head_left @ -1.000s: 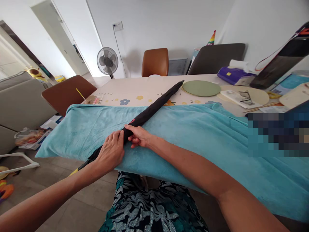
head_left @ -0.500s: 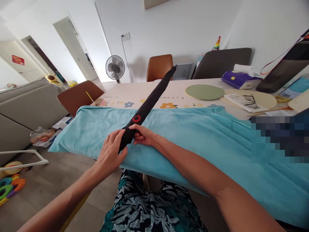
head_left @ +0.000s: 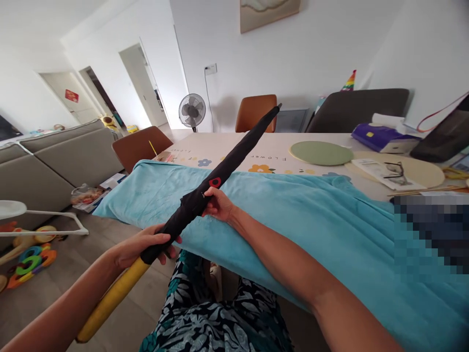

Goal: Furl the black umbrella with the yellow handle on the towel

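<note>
A long black umbrella, furled, slants from the lower left up over the table, its tip pointing away to the upper right. It has a red ring mark and a yellow handle at the near end. My left hand is wrapped round the black shaft part just above the handle. Further up, my right hand pinches the fabric near the red mark, thumb on top. Beneath the umbrella lies a light blue plush cloth, spread over the front of the table.
On the table are a green round mat, a purple tissue pack and glasses on papers. Chairs stand behind and at the left, with a fan by the wall. Toys lie on the floor.
My left hand has slid down the umbrella toward its handle and now grips round it. The yellow handle shows more fully. The view has shifted left and up.
</note>
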Demonstrator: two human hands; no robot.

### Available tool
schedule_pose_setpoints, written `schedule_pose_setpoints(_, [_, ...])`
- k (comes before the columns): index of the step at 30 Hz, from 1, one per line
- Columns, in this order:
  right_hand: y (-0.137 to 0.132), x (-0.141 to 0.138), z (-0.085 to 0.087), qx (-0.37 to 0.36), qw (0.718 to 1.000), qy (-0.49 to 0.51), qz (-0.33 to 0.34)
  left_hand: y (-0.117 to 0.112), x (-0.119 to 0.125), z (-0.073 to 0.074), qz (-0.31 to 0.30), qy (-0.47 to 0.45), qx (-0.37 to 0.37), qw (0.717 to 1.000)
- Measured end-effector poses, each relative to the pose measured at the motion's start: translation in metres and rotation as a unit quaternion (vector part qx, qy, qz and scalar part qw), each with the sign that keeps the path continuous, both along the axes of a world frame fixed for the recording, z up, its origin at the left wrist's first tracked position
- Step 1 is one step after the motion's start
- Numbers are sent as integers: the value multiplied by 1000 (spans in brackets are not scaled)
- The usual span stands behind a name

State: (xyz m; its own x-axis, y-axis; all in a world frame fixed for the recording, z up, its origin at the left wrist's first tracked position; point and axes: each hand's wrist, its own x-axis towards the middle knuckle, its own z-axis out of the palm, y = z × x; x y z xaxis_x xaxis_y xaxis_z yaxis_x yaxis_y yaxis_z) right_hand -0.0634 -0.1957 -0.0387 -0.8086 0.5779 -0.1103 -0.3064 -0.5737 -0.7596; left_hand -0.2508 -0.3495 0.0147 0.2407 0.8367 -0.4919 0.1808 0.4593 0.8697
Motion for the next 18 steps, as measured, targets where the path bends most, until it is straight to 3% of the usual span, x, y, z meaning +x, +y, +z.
schedule_pose_setpoints(4, [11,4,0,-11,1000,22,-4,-4,15,-12,20,-129,-47,990])
schedule_pose_setpoints(7, [24,10,0,-29,998,39,-41,3,41,-13,61,-128,-32,989])
schedule_pose_setpoints(12, [42,17,2,-38,990,62,-121,28,85,-13,126,36,62,989])
schedule_pose_setpoints(15, [44,13,3,-47,984,54,-166,38,96,-20,159,162,116,967])
schedule_pose_setpoints(18, [42,7,2,-38,977,36,-208,40,96,-29,151,264,143,942])
